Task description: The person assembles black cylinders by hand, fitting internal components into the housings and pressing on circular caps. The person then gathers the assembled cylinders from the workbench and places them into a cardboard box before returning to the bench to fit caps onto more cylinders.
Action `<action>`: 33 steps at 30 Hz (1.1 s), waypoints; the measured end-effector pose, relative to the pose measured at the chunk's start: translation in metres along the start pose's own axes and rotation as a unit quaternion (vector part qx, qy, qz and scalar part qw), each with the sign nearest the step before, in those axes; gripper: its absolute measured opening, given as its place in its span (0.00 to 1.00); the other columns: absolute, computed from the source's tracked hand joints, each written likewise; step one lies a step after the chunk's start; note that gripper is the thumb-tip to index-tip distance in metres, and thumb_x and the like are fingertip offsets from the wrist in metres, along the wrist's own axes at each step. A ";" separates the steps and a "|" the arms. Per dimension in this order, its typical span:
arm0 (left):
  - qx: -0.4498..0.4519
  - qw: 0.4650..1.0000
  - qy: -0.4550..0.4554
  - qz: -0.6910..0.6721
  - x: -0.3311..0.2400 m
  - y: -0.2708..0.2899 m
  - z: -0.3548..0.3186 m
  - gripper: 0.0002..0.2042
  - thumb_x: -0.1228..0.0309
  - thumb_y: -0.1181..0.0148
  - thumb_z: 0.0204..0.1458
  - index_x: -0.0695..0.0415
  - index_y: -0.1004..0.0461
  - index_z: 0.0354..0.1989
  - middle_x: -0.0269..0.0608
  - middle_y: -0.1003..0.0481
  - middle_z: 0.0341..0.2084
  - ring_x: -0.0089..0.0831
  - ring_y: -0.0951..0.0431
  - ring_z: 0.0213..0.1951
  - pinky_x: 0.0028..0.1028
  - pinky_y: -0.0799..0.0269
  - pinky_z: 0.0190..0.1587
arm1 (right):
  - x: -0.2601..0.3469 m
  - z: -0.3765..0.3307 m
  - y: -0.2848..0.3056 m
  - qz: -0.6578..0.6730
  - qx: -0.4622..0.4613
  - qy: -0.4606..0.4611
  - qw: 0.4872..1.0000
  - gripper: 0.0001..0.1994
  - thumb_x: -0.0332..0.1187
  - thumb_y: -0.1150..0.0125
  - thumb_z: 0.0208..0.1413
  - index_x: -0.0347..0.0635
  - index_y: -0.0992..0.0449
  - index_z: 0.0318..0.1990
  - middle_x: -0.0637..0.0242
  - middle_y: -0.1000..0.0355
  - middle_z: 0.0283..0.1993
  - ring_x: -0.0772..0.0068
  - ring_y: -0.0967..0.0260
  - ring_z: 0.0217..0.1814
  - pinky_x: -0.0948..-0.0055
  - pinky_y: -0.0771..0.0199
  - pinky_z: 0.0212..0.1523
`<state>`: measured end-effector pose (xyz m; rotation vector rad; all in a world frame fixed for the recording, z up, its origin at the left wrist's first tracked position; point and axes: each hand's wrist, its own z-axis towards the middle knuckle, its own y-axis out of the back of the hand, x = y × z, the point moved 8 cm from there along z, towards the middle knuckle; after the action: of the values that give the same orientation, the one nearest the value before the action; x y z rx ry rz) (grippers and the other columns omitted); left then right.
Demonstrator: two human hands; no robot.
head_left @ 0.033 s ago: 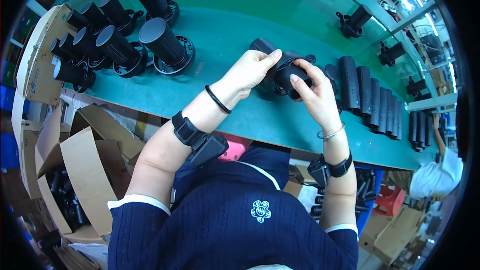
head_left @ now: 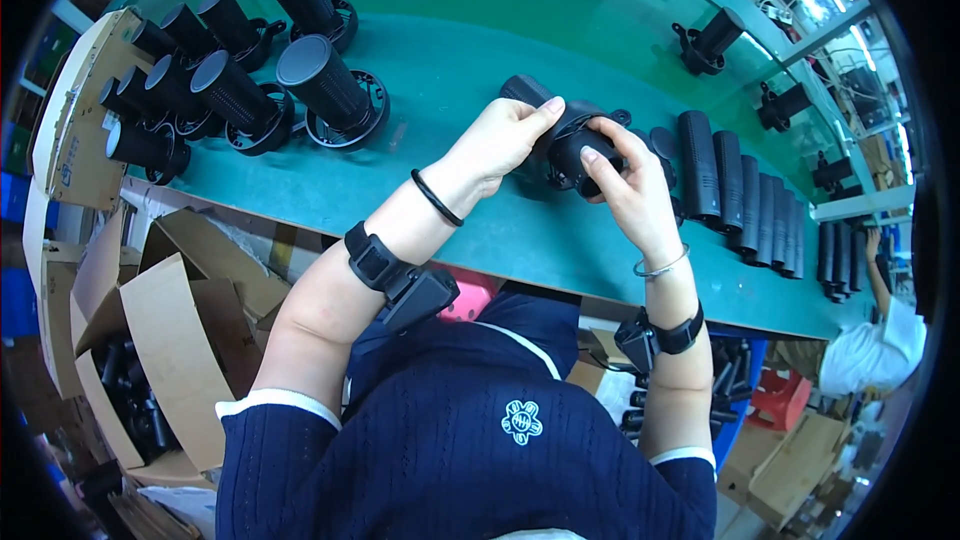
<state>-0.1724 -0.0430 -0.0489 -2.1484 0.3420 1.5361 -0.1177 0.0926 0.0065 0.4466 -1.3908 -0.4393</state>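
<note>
Both hands meet over the green bench: left hand cups a black cylindrical part, right hand pinches its front end with fingertips; part held just above bench. No visible shift between frames, grip unchanged; finished flanged cylinders stand left, plain black tubes lie right
</note>
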 end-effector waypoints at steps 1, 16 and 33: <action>0.002 1.000 -0.005 -0.002 -0.002 -0.001 0.000 0.23 0.46 0.44 0.56 0.58 0.23 0.37 0.35 0.25 0.35 0.22 0.32 0.40 0.28 0.41 0.43 | -0.006 0.000 0.000 0.054 -0.002 -0.047 0.997 0.17 0.33 0.42 0.59 0.39 0.30 0.54 0.64 0.32 0.42 0.78 0.28 0.35 0.81 0.22 0.26; -0.020 0.951 0.079 -0.297 0.048 0.003 0.005 0.16 0.58 0.48 0.62 0.55 0.30 0.50 0.39 0.24 0.38 0.31 0.23 0.38 0.37 0.27 0.42 | -0.004 -0.010 0.008 -0.026 -0.125 -0.034 0.991 0.11 0.36 0.42 0.60 0.35 0.28 0.40 0.61 0.28 0.35 0.77 0.29 0.24 0.81 0.29 0.22; -0.052 0.976 0.076 -0.199 0.050 0.022 0.006 0.28 0.54 0.39 0.55 0.63 0.38 0.54 0.43 0.28 0.38 0.33 0.24 0.35 0.34 0.28 0.39 | 0.022 -0.016 -0.017 -0.115 -0.052 0.078 0.989 0.27 0.28 0.29 0.39 0.36 0.29 0.52 0.62 0.35 0.43 0.70 0.30 0.43 0.78 0.22 0.35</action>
<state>-0.1705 -0.0551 -0.1022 -2.2495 -0.1202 1.1910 -0.0995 0.0670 0.0134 0.5458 -1.1635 -0.6484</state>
